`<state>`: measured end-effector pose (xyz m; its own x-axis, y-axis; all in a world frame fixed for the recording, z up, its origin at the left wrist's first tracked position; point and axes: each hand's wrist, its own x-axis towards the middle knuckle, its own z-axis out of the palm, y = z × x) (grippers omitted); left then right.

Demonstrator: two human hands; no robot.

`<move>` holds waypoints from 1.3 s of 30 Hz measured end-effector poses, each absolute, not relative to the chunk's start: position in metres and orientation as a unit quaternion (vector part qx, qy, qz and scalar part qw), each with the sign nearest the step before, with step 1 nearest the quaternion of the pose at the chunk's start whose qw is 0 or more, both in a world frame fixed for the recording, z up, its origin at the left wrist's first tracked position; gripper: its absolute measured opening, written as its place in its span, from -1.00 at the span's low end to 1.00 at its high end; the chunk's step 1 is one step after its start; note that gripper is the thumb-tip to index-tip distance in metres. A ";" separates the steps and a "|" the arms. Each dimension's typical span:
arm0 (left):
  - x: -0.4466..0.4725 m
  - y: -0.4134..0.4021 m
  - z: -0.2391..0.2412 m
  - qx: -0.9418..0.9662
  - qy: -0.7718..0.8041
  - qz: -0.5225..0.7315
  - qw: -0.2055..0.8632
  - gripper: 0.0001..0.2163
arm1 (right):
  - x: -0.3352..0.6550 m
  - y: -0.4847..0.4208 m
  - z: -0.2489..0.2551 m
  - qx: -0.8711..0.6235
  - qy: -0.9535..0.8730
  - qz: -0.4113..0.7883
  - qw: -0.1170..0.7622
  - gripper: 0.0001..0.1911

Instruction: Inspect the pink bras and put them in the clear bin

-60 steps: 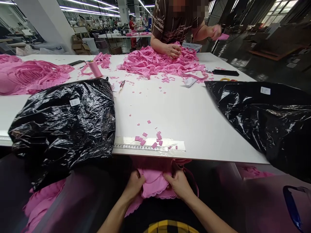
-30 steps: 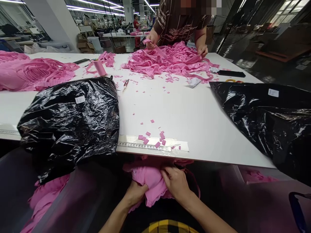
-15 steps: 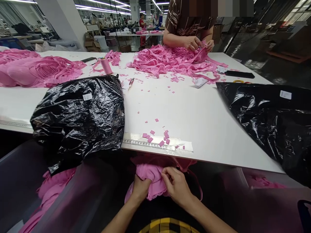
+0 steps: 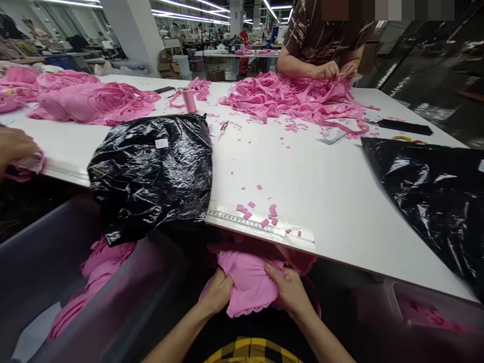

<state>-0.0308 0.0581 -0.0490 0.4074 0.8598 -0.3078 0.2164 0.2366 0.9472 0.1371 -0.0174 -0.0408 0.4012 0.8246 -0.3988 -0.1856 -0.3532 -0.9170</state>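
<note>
- The soft pink cloth garment with a scalloped lace edge is between the two hands, in front of the body and just below the near edge of the white flat table.
- The left hand grips its left side, with the fingers bent around the cloth; the right hand pinches its right side, the thumb lying on top. Both hands touch it, so neither one is nearer.
- The held part spreads across from hand to hand, and the lace edge points down to the body (the upper part goes into the shade under the table, so I cannot tell the long axis of the whole garment).
- On the table, above the hands, a white printed measuring tape runs along the edge, and small square pink scraps lie upon and beside it.
- A shiny black plastic bag with a white label lies at the left, overhanging the edge; a second shiny black plastic bag lies at the right.
- Below, at the left, a grey plastic bin contains pink cloth.
- Across the table, a co-worker in a dark patterned shirt has both hands at a tangled heap of pink straps.
</note>
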 end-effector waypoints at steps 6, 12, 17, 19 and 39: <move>-0.046 0.064 -0.032 0.390 0.397 0.303 0.773 -0.69 | 0.145 -0.028 -0.055 -0.698 -0.185 0.461 0.517 -0.50; -0.049 0.050 -0.013 0.530 0.443 0.339 0.638 -0.86 | 0.143 -0.026 -0.045 -0.715 -0.269 0.422 0.488 -0.49; -0.041 0.041 -0.006 0.581 0.509 0.337 0.538 -0.84 | 0.133 -0.029 -0.041 -0.719 -0.345 0.382 0.466 -0.50; -0.038 0.042 -0.007 0.587 0.522 0.352 0.509 -0.85 | 0.130 -0.029 -0.041 -0.724 -0.365 0.359 0.463 -0.48; -0.040 0.053 -0.015 0.482 0.501 0.339 0.633 -0.66 | 0.126 -0.020 -0.051 -0.683 -0.253 0.417 0.544 -0.51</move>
